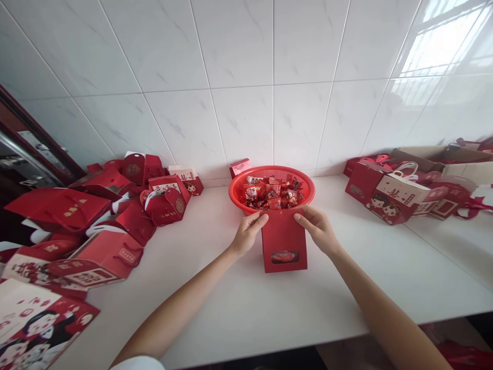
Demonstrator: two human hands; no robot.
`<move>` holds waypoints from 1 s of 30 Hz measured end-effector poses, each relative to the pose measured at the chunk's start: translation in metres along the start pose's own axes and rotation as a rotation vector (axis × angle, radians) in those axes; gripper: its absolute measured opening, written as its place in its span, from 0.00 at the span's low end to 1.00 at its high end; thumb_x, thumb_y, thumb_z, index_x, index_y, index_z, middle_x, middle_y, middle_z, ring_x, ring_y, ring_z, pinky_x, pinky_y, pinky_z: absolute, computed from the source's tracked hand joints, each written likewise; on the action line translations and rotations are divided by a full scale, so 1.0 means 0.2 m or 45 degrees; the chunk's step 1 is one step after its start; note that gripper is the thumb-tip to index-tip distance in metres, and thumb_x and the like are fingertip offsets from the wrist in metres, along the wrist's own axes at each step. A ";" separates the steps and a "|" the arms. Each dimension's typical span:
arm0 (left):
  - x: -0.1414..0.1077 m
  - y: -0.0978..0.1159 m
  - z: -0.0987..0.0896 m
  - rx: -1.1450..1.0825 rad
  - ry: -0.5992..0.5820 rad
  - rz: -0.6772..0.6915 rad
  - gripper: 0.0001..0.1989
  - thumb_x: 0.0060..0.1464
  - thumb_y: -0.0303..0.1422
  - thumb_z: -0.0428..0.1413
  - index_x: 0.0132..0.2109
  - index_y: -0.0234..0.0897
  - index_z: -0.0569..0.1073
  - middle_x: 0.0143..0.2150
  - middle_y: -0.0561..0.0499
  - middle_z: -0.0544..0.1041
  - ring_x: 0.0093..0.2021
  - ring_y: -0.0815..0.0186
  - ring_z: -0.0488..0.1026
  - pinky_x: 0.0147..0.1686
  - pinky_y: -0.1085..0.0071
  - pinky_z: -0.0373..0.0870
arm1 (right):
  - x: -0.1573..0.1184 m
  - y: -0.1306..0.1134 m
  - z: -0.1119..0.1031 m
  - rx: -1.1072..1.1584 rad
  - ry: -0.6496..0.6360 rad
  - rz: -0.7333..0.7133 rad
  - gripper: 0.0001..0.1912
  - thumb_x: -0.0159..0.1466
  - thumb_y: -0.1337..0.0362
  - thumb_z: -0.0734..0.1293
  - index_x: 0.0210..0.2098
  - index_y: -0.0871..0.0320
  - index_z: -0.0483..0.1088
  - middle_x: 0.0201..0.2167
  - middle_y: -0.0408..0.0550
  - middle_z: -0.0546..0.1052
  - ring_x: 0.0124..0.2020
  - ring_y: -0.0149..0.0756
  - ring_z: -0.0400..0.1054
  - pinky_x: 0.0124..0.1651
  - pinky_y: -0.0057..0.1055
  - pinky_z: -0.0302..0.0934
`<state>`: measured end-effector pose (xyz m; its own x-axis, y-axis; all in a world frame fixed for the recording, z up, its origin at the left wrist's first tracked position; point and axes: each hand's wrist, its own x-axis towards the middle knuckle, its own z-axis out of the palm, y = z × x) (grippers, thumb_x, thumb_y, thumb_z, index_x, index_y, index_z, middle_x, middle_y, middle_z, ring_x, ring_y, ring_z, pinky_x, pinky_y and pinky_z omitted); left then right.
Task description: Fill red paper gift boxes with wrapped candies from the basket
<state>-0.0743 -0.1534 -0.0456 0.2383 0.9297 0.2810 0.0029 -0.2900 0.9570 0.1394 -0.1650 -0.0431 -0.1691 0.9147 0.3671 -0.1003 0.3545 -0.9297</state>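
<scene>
A red box [284,234] stands upright at the middle of the white counter, with a small window low on its front that shows something red inside. My left hand [248,234] pinches the box's upper left edge between thumb and fingers. On the upper right edge, my right hand [318,228] has the same kind of pinch. Just behind the box sits a red plastic basket [233,192] holding many small wrapped candies [272,192].
Several red gift boxes [165,207] crowd the left side of the white counter [215,308]. More boxes [389,195] and an open cardboard carton [470,172] are at the right. A small pink-topped box [240,167] stands by the tiled wall [242,118].
</scene>
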 end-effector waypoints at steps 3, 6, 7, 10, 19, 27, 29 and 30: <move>-0.01 0.00 0.01 -0.087 -0.060 0.002 0.22 0.57 0.53 0.58 0.35 0.36 0.74 0.29 0.53 0.70 0.32 0.66 0.66 0.36 0.69 0.67 | 0.00 0.00 0.00 -0.042 0.050 -0.042 0.16 0.63 0.46 0.70 0.36 0.51 0.76 0.32 0.46 0.79 0.36 0.42 0.72 0.39 0.37 0.68; -0.01 -0.01 0.02 -0.067 -0.065 0.059 0.21 0.58 0.51 0.58 0.41 0.35 0.77 0.34 0.50 0.75 0.37 0.63 0.70 0.41 0.67 0.69 | -0.01 0.00 0.00 -0.090 0.097 -0.086 0.15 0.63 0.47 0.70 0.37 0.51 0.77 0.33 0.46 0.78 0.35 0.41 0.71 0.38 0.37 0.67; -0.01 -0.02 0.02 -0.038 -0.050 0.079 0.22 0.59 0.52 0.58 0.41 0.35 0.77 0.33 0.50 0.75 0.37 0.63 0.70 0.41 0.67 0.69 | -0.01 -0.01 0.00 -0.099 0.101 -0.092 0.15 0.63 0.47 0.70 0.37 0.51 0.77 0.33 0.46 0.78 0.36 0.41 0.71 0.39 0.37 0.67; -0.02 -0.04 0.03 0.043 -0.011 0.105 0.23 0.58 0.54 0.57 0.37 0.35 0.77 0.32 0.50 0.75 0.35 0.63 0.70 0.39 0.67 0.70 | -0.01 0.00 -0.01 -0.121 0.104 -0.084 0.16 0.64 0.46 0.69 0.38 0.50 0.77 0.36 0.46 0.79 0.38 0.43 0.72 0.41 0.38 0.68; 0.01 -0.06 0.05 0.013 -0.012 0.097 0.24 0.57 0.55 0.57 0.31 0.36 0.73 0.29 0.51 0.73 0.36 0.62 0.71 0.39 0.67 0.71 | 0.02 0.01 -0.09 -0.260 0.019 -0.114 0.18 0.65 0.44 0.67 0.45 0.48 0.77 0.42 0.48 0.81 0.42 0.44 0.74 0.43 0.39 0.68; -0.07 -0.17 0.10 -0.037 0.015 0.082 0.21 0.60 0.49 0.57 0.51 0.38 0.75 0.47 0.46 0.80 0.50 0.58 0.76 0.51 0.63 0.71 | 0.03 -0.02 -0.13 -0.312 -0.009 -0.142 0.17 0.65 0.45 0.67 0.35 0.51 0.78 0.32 0.46 0.79 0.36 0.42 0.71 0.40 0.38 0.66; -0.09 -0.22 0.10 0.063 0.047 0.117 0.25 0.57 0.45 0.60 0.58 0.39 0.72 0.55 0.44 0.78 0.57 0.55 0.73 0.58 0.59 0.68 | 0.03 -0.04 -0.18 -0.354 0.142 -0.201 0.17 0.63 0.45 0.69 0.33 0.51 0.78 0.30 0.45 0.78 0.34 0.41 0.70 0.37 0.37 0.65; -0.09 -0.24 0.09 0.129 0.061 0.131 0.26 0.55 0.44 0.62 0.58 0.39 0.72 0.57 0.44 0.77 0.58 0.55 0.72 0.60 0.58 0.66 | 0.03 -0.05 -0.23 -0.369 0.256 -0.245 0.16 0.62 0.45 0.70 0.32 0.51 0.77 0.28 0.44 0.77 0.32 0.40 0.69 0.36 0.36 0.64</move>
<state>-0.0609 -0.1613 -0.0981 0.1960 0.9028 0.3828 0.0794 -0.4037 0.9114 0.1839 -0.1552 -0.0323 0.0240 0.8359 0.5484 0.1738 0.5367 -0.8257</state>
